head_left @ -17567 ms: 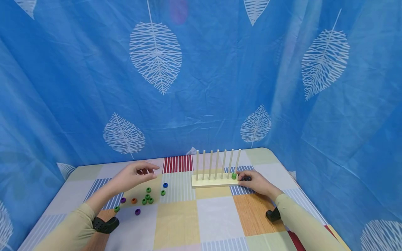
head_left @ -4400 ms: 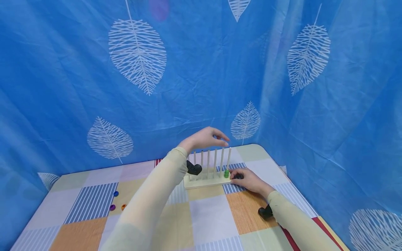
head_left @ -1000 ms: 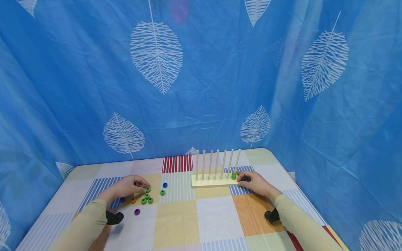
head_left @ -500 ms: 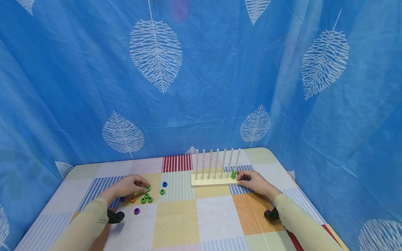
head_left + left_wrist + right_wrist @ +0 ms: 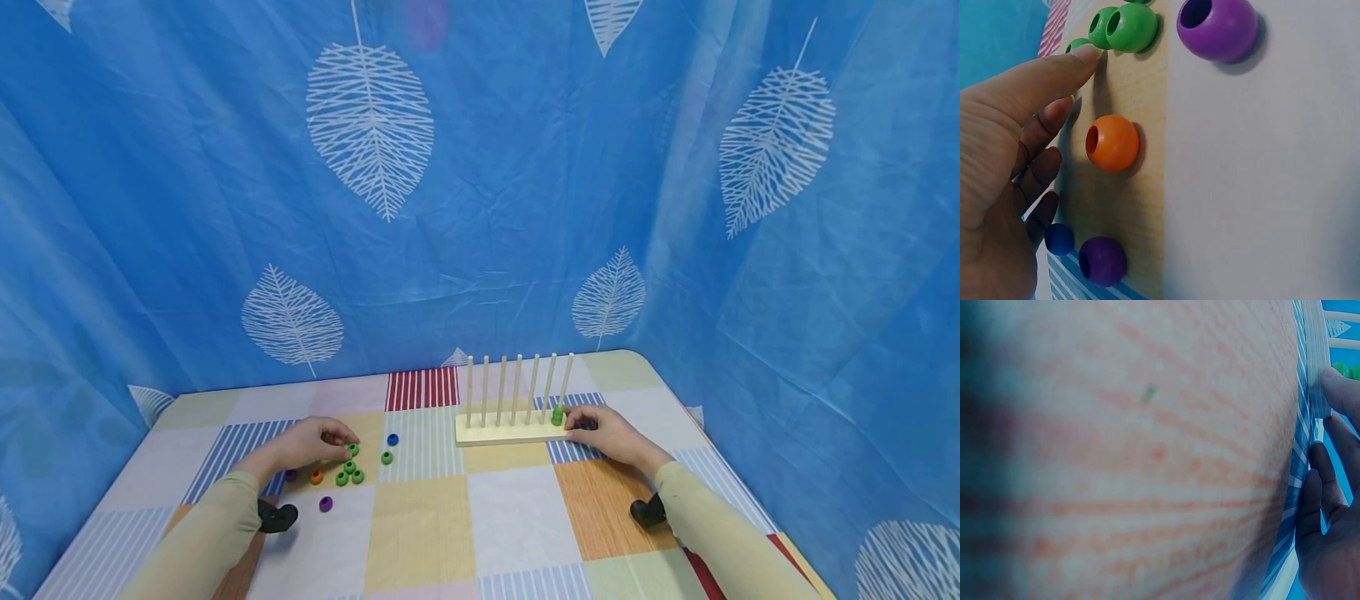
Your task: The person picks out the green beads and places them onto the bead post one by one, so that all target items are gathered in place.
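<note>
My left hand point(image 5: 311, 444) is among loose beads on the left of the table, with thumb and forefinger pinching a green bead point(image 5: 353, 449). In the left wrist view the thumb overlaps a green bead point(image 5: 1077, 45), and the other fingers curl loosely. My right hand point(image 5: 611, 433) holds the right end of a pale wooden peg board point(image 5: 510, 429), thumb at its front edge. Several upright pegs stand on the board. Green beads point(image 5: 557, 416) are stacked at the foot of the rightmost peg; the other pegs are bare.
Near the left hand lie an orange bead point(image 5: 1113, 143), a purple bead point(image 5: 326, 504), another purple bead point(image 5: 1103, 261), a blue bead point(image 5: 393, 439) and several more green beads point(image 5: 357, 477). A patchwork cloth point(image 5: 517, 517) covers the table. Blue curtain point(image 5: 487, 208) surrounds it.
Since 4.4 s ago, my left hand has moved from above the rightmost peg down left to the green beads. The green stack is taller than 17.6 s ago. My right hand stays on the board.
</note>
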The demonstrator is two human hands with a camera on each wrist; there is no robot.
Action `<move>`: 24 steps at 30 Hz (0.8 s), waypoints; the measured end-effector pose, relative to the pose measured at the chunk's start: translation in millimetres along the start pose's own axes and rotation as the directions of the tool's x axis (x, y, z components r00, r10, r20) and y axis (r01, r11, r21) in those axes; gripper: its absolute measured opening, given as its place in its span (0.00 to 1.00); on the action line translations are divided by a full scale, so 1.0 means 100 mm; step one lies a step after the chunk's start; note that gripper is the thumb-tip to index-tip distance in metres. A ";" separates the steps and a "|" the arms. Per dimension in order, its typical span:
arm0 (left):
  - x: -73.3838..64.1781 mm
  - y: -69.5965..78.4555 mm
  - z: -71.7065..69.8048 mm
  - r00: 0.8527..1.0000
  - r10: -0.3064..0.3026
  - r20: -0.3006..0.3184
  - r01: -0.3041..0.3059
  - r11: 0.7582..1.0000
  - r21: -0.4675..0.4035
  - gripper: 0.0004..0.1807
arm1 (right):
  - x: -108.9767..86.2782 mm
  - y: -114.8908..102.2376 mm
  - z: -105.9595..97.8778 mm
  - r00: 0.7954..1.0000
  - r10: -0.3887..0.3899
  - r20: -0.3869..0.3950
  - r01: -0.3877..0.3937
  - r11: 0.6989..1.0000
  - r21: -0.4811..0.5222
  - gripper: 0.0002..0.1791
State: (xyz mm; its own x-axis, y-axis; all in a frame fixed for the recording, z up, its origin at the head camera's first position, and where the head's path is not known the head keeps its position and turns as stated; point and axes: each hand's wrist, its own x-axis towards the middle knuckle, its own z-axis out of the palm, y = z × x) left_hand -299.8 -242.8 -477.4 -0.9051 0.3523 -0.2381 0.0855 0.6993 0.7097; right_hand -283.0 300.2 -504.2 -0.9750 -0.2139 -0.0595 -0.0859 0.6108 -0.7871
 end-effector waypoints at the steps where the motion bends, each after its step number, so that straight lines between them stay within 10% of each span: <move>1: 0.00 0.00 0.00 1.000 0.006 0.000 -0.006 1.000 0.003 0.11 | 0.00 0.00 0.00 1.000 -0.001 0.000 0.001 1.000 0.002 0.03; 24: -0.01 -0.03 0.03 1.000 0.022 -0.023 -0.021 0.999 0.030 0.12 | -0.01 -0.02 0.00 1.000 0.006 0.001 -0.006 1.000 0.019 0.03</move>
State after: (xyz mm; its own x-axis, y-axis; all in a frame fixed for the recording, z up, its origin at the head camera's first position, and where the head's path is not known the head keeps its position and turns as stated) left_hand -297.8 -243.5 -480.9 -0.9122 0.3534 -0.2073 0.1171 0.7097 0.6947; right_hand -281.5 299.5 -502.7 -0.9753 -0.2113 -0.0646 -0.0766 0.5973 -0.7983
